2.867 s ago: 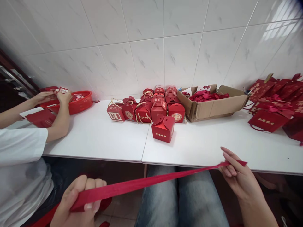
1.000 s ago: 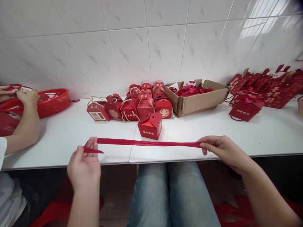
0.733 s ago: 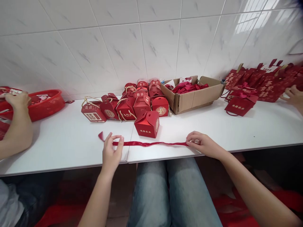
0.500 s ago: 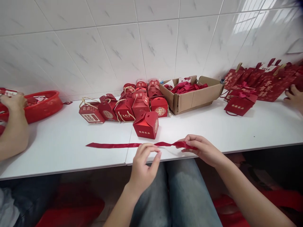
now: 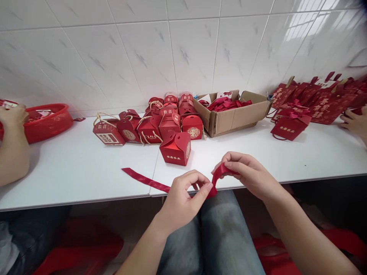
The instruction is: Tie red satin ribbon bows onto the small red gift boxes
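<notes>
A dark red satin ribbon (image 5: 143, 180) runs from the white table up into both hands. My left hand (image 5: 186, 196) pinches it between thumb and fingers near the table's front edge. With thumb and forefinger, my right hand (image 5: 243, 172) grips the ribbon close to its other end, and a short curved stretch hangs between the two hands. The free tail lies on the table to the left. Just beyond the hands stands a small red gift box (image 5: 175, 149) with gold lettering, its top flaps folded together.
Several red boxes (image 5: 129, 128), some with cord handles, stand against the tiled wall. A cardboard box (image 5: 237, 118) holds red ribbons. Right of it are a bow-tied box (image 5: 291, 124) and red bags (image 5: 327, 105). Another person's arm reaches a red basin (image 5: 51, 128); a hand (image 5: 357, 120) shows far right.
My left hand has moved right and closed on the ribbon. The stretch between the hands is now curved, and the ribbon's tail has been drawn to the right.
</notes>
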`<state>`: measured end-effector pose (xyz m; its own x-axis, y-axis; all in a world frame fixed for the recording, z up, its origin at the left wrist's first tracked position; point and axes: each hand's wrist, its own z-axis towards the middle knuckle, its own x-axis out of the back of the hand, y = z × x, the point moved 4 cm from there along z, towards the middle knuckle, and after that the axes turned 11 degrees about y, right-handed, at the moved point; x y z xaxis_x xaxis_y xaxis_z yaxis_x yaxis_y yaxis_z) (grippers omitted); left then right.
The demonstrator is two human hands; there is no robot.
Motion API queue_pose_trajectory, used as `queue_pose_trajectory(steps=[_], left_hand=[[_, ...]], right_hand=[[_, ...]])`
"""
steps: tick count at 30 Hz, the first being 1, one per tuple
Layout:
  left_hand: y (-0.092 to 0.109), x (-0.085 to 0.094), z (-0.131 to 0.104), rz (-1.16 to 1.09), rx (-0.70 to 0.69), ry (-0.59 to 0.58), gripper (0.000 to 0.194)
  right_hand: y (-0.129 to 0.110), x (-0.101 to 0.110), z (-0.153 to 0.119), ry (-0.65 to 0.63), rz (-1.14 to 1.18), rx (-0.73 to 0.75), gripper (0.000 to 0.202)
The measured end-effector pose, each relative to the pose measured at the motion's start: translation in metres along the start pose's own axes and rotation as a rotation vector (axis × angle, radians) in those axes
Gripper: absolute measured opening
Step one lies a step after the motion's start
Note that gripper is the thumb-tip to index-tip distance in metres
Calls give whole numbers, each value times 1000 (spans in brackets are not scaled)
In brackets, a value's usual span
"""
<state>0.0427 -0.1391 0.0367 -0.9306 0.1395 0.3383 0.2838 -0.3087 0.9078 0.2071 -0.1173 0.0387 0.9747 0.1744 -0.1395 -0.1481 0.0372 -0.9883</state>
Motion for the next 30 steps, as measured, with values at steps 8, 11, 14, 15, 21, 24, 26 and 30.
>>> queue_pose_trajectory(steps=[8,11,14,15,21,24,26,30], left_hand=[[1,2,-7,-220,-27,263,14],[10,5,-13,-147,-145,309,9],[16,6,-17,-101,-229,319,8],[18,6,-18,-93,-246,321,9],[21,4,-18,-56,-282,286,10],[20,1,-17,-41,-212,221,8],[19,0,-17,-40,-162,183,8],[17,0,-16,-60,-119,188,9]], right_hand=[[-11,8,-21,633,-403,545,8],[-13,-9,-38,438,-526,668,9],[-17,-25,-50,307,-571,757,21],[-19,-29,-53,297,-575,782,23],[-25,-37,-56,314,-602,910,25],[-26,-39,-54,349,-617,954,24],[-25,-40,-53,372,-627,969,25],[-24,-42,-51,397,-649,946,27]])
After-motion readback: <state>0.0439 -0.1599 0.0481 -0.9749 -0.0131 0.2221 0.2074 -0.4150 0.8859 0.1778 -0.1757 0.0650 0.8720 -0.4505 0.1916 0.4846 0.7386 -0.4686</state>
